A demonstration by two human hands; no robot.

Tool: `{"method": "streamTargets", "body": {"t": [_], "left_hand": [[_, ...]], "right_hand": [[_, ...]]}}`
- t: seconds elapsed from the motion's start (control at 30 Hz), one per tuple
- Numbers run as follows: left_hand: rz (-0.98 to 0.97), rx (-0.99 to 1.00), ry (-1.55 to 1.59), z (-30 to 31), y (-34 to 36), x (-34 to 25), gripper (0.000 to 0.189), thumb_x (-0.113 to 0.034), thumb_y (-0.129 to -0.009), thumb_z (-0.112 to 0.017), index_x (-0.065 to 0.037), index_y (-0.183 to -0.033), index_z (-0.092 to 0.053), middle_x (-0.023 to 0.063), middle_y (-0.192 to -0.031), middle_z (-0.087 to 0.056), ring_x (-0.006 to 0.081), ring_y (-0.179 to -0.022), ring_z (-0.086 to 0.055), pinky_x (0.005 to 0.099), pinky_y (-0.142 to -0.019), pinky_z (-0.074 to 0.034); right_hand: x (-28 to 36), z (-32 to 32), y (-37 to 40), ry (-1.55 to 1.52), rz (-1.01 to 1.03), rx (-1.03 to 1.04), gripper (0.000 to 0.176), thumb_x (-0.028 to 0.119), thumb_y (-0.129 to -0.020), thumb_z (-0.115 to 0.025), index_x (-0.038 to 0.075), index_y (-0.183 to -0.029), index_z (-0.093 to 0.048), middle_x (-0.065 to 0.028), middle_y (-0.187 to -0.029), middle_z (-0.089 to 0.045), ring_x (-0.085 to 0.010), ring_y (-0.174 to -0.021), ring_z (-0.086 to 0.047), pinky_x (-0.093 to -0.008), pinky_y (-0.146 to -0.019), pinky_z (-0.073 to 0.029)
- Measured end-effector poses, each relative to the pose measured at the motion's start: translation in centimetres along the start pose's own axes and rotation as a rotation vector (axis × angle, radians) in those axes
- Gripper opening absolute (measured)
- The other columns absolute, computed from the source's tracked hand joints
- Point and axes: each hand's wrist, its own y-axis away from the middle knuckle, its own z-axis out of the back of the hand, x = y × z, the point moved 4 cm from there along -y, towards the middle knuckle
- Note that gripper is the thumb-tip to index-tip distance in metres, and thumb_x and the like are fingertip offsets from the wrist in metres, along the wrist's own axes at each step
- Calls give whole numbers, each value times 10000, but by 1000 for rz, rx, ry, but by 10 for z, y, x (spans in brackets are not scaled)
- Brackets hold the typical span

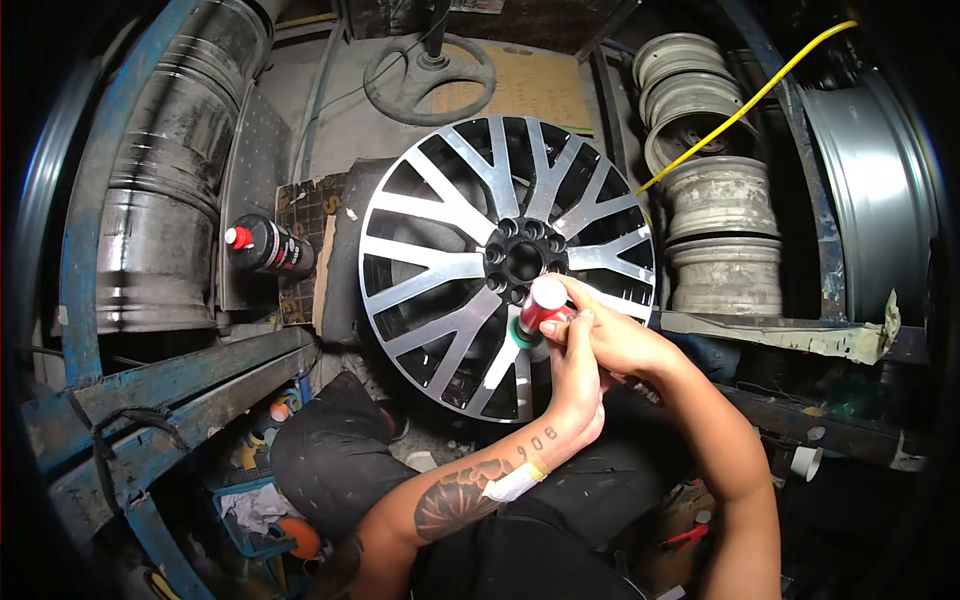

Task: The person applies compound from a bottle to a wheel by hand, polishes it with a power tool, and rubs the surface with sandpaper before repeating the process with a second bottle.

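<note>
A multi-spoke alloy wheel (438, 270) with bright spoke faces and dark gaps lies face up in front of me. Over a lower spoke, near the hub, is a small red-and-white polisher-like tool (548, 294) with a green disc (519, 334) at its lower end. The disc appears to rest on the spoke. My right hand (628, 338) comes from the right and is closed on the tool. My left hand (577, 378), at the end of a tattooed forearm with a white dressing, is closed against it from below. Part of the grip is hidden behind the fingers.
A black bottle with a red cap (268, 247) lies left of the wheel. Stacked rims (722, 195) line the right, and dark metal cylinders (160, 250) the left. A yellow hose (740, 112) runs down to the wheel's edge. Behind it stands a steering wheel (378, 80).
</note>
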Motion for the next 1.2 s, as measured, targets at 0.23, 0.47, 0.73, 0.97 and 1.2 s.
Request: {"method": "streamTargets", "body": {"t": [0.23, 0.47, 0.73, 0.97, 1.2], "left_hand": [[-56, 23, -25, 6, -9, 8, 453, -497, -1045, -571, -161, -1325, -453, 55, -1075, -592, 178, -872, -651, 340, -680, -523], [-107, -1, 4, 5, -6, 11, 423, -434, -1035, -604, -162, -1320, -449, 48, -1112, -586, 157, -951, -636, 347, -701, -532], [-176, 21, 37, 13, -20, 14, 507, -422, -1030, -615, -122, -1411, -467, 75, -1287, -575, 182, -1190, -604, 349, -925, -532], [-89, 86, 75, 13, -17, 16, 576, -409, -1043, -602, -88, -1487, -425, 104, -1369, -548, 194, -1284, -553, 368, -1062, -470], [-142, 14, 40, 11, -13, 20, 624, -407, -1055, -589, -66, -1535, -382, 96, -1427, -531, 190, -1335, -528, 340, -1079, -459]], "right_hand": [[-8, -1, 6, -5, -19, -86, 696, 350, -1033, -705, 106, -1602, -387, -160, -1335, -646, -234, -1219, -611, -377, -1044, -491], [-14, -3, 8, -98, -9, -74, 683, 293, -1053, -684, 130, -1630, -358, -117, -1251, -674, -200, -1172, -619, -351, -1003, -509], [-14, -3, 1, -45, 86, -82, 682, 282, -1036, -703, 130, -1614, -374, -127, -1356, -633, -207, -1254, -576, -359, -1087, -456], [-19, 0, 1, 38, 62, -91, 657, 323, -1046, -685, 151, -1603, -383, -156, -1303, -680, -224, -1199, -631, -384, -1021, -508], [-10, 1, 6, 139, 50, -46, 703, 360, -1035, -698, 148, -1615, -363, -138, -1322, -672, -222, -1211, -626, -360, -1048, -481]]}}
